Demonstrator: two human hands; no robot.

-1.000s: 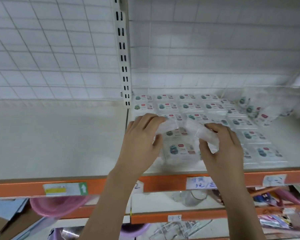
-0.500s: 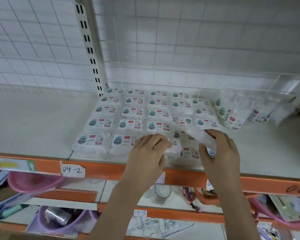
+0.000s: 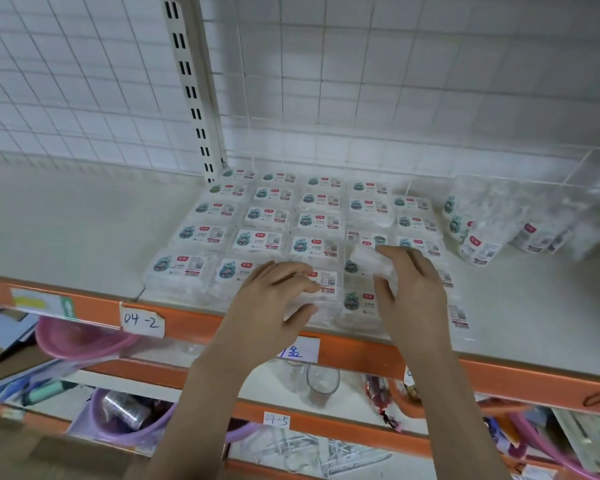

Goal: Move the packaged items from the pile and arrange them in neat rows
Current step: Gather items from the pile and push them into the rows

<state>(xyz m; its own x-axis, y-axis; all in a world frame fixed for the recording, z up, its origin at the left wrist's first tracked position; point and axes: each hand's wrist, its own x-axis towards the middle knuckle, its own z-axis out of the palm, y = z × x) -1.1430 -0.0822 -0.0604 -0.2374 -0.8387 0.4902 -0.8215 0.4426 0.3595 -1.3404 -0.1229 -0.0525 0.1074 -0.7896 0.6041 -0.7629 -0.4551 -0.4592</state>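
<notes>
Ok so compared to half a second back, my left hand [image 3: 278, 296] has dropped its clear plastic packet with the teal-and-red label [image 3: 321, 289] onto the front row. The fingers are spread and only loosely bent over it now, thumb at the near edge, more pressing it flat than holding it. So that one's basically placed, I think it just needs a nudge to square up.

My right hand [image 3: 409, 289] is just beside it and has its fingers curled round a second clear packet [image 3: 368, 263], tilted up off the stack, so that's next to go down. The view also swung right a bit.

Past the fingers, the grid of flat labelled packets [image 3: 291, 216] runs back toward the white wire mesh panel [image 3: 395, 81]. Off to the right and further back sits the loose pile of packets [image 3: 499, 223], so still plenty to move. All on the pale shelf with the orange front rail [image 3: 84, 310].
</notes>
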